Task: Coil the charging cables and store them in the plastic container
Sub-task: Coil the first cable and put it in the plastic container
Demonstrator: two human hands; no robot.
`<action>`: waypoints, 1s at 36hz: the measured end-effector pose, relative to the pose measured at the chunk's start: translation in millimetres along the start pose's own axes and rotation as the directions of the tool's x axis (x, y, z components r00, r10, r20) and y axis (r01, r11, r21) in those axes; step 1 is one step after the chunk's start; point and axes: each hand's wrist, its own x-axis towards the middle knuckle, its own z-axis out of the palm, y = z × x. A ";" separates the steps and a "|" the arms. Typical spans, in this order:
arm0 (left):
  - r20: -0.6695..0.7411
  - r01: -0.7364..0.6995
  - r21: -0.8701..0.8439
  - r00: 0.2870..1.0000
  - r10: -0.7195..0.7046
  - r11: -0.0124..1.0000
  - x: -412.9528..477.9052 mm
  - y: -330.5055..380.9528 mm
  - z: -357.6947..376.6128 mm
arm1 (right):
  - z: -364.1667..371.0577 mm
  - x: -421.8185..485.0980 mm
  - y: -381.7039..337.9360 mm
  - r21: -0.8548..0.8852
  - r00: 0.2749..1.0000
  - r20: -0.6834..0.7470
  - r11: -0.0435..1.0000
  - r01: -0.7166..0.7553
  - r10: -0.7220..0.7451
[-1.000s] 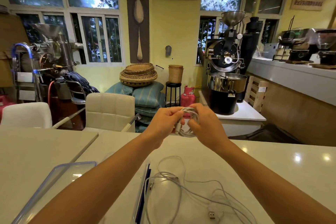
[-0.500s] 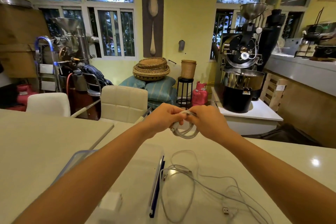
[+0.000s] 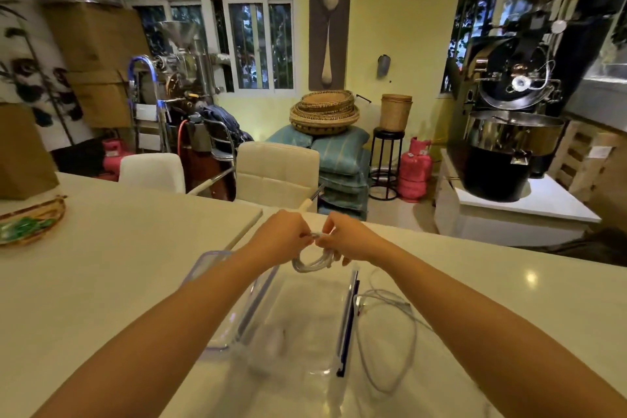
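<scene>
Both hands hold one coiled white cable [image 3: 314,262] above the far end of the clear plastic container [image 3: 347,316]. My left hand [image 3: 283,236] pinches the top of the coil from the left. My right hand [image 3: 342,241] pinches it from the right, fingers curled round the loops. The coil hangs below the fingers. A second white cable [image 3: 390,332] lies loose and uncoiled on the white table, just right of the container. Something pale and blurred lies inside the container.
The container's clear lid [image 3: 210,268] lies left of it, partly under my left forearm. A woven tray with green contents [image 3: 30,224] and a brown paper bag [image 3: 23,156] sit at the table's far left. White chairs [image 3: 278,176] stand beyond the table edge.
The view has swung left and down, so the container now sits under my hands. Both hands have lowered the coil toward the container while keeping hold of it.
</scene>
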 end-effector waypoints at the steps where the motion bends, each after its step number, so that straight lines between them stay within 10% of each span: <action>1: 0.012 0.020 0.061 1.000 -0.020 0.998 -0.1 -5.9 8.3 | 7.6 4.7 1.1 0.008 1.000 0.008 1.000 -0.023 0.023; 13: 0.235 0.088 0.307 0.958 -0.165 0.948 11.2 -16.4 73.7 | 71.9 43.2 16.0 -0.281 0.975 0.000 0.936 -0.213 0.222; 28: 0.186 0.069 0.403 0.970 -0.156 0.912 16.9 -22.6 89.9 | 69.7 42.6 24.5 0.077 0.969 -0.024 0.967 -0.244 0.247; 36: 0.214 0.126 0.379 0.952 -0.219 0.917 17.5 -20.8 86.7 | 67.2 38.0 14.2 -0.063 0.978 0.016 0.977 -0.206 0.207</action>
